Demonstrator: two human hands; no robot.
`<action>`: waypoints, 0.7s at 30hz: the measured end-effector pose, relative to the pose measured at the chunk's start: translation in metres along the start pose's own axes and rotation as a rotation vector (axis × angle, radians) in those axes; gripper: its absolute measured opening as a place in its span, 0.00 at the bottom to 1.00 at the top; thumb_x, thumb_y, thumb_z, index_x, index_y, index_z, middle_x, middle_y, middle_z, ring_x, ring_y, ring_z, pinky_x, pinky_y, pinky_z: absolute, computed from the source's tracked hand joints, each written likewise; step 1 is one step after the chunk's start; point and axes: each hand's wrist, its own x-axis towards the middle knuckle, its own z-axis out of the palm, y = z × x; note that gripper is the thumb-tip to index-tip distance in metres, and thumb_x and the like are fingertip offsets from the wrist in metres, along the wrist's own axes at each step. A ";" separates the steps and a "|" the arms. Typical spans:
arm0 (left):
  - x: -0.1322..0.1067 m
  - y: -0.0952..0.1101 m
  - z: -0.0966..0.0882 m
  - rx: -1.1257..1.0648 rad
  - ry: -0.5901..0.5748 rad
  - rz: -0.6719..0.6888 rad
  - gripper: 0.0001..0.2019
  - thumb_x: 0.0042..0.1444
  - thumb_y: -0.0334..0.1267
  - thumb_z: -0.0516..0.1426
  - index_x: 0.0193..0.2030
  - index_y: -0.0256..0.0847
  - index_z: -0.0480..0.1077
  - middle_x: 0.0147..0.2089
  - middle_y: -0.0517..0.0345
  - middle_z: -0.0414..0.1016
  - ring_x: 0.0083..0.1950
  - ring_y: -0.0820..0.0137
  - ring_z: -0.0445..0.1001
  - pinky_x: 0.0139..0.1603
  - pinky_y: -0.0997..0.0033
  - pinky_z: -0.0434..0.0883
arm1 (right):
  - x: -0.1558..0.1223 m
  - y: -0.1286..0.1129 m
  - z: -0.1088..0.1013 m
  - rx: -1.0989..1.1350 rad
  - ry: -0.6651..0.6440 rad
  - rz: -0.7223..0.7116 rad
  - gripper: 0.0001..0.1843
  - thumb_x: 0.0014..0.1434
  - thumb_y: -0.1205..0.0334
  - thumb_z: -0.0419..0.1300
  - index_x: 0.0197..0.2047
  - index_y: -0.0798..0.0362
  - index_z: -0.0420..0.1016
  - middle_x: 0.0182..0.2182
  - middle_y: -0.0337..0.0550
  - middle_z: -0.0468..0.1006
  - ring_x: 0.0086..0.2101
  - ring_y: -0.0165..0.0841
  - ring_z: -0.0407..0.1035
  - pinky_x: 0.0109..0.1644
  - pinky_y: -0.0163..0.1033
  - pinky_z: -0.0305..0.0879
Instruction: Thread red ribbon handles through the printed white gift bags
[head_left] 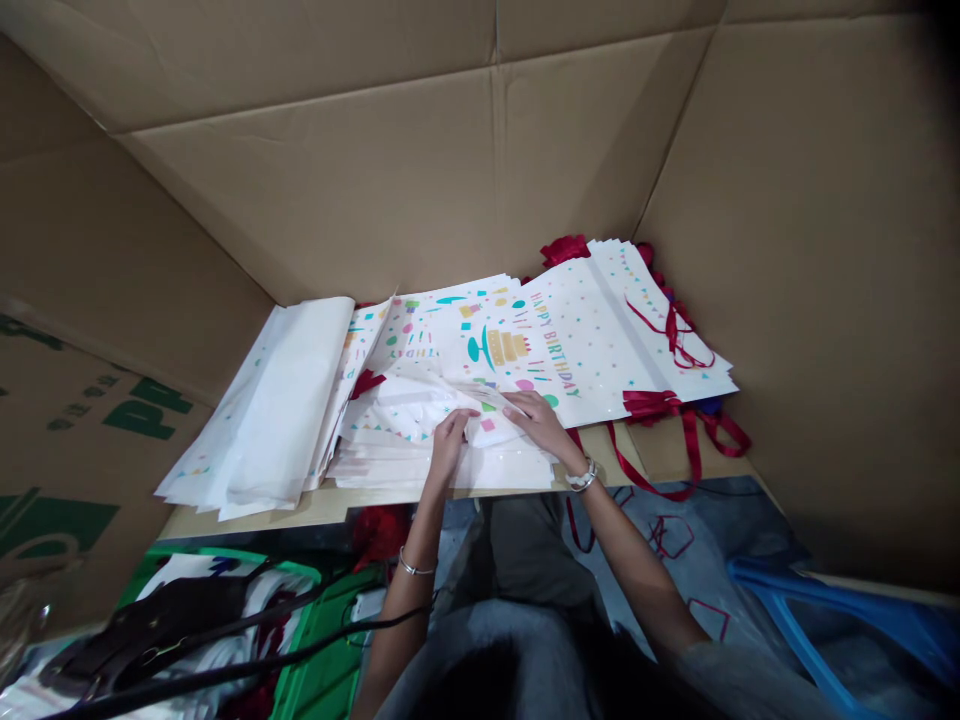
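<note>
- My left hand (450, 447) and right hand (541, 424) lay on a creased, glossy white paper gift bag (409, 418).
- I couldn't tell whether the fingers (517, 404) clamped it.
- Beside it: a stack of printed birthday bags (577, 340), red ribbon handles (660, 405).

Silver bangle (416, 568) on left wrist (411, 560), white watch (581, 476) on right wrist (592, 490), grey top (517, 650)

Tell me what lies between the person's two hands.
In the head view, a white paper gift bag with colourful confetti print lies between the left hand and the right hand, its folded edge lifting slightly.
</note>
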 end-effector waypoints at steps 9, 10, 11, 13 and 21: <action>0.005 -0.008 0.003 -0.027 -0.031 0.089 0.21 0.50 0.48 0.69 0.47 0.41 0.73 0.43 0.54 0.79 0.43 0.65 0.77 0.44 0.68 0.72 | -0.001 -0.002 0.000 0.010 -0.002 0.007 0.25 0.74 0.40 0.53 0.61 0.42 0.81 0.57 0.43 0.82 0.56 0.45 0.74 0.63 0.56 0.67; 0.005 -0.007 0.003 -0.034 -0.031 0.092 0.23 0.50 0.48 0.70 0.48 0.41 0.71 0.42 0.54 0.79 0.43 0.64 0.77 0.44 0.67 0.73 | -0.001 -0.002 0.000 0.011 0.001 0.004 0.26 0.74 0.39 0.53 0.61 0.43 0.81 0.57 0.43 0.82 0.56 0.45 0.73 0.63 0.56 0.67; 0.005 -0.006 0.004 -0.040 -0.028 0.092 0.24 0.50 0.49 0.70 0.49 0.42 0.70 0.42 0.54 0.78 0.43 0.64 0.78 0.43 0.67 0.73 | -0.001 -0.002 0.000 0.013 0.005 -0.001 0.26 0.74 0.39 0.52 0.61 0.43 0.81 0.57 0.44 0.82 0.56 0.45 0.73 0.64 0.56 0.67; 0.005 -0.004 0.008 -0.047 -0.011 0.086 0.27 0.51 0.49 0.70 0.52 0.43 0.66 0.41 0.55 0.78 0.42 0.64 0.78 0.42 0.67 0.73 | -0.001 -0.002 0.000 0.016 0.012 -0.008 0.28 0.74 0.38 0.52 0.61 0.45 0.81 0.57 0.44 0.82 0.56 0.46 0.73 0.64 0.57 0.66; 0.007 -0.002 0.015 0.104 0.092 0.111 0.17 0.54 0.50 0.67 0.38 0.41 0.68 0.31 0.61 0.71 0.32 0.70 0.67 0.35 0.71 0.64 | -0.001 0.000 0.001 -0.013 0.006 -0.006 0.23 0.75 0.43 0.54 0.62 0.43 0.80 0.57 0.42 0.82 0.56 0.45 0.73 0.63 0.56 0.68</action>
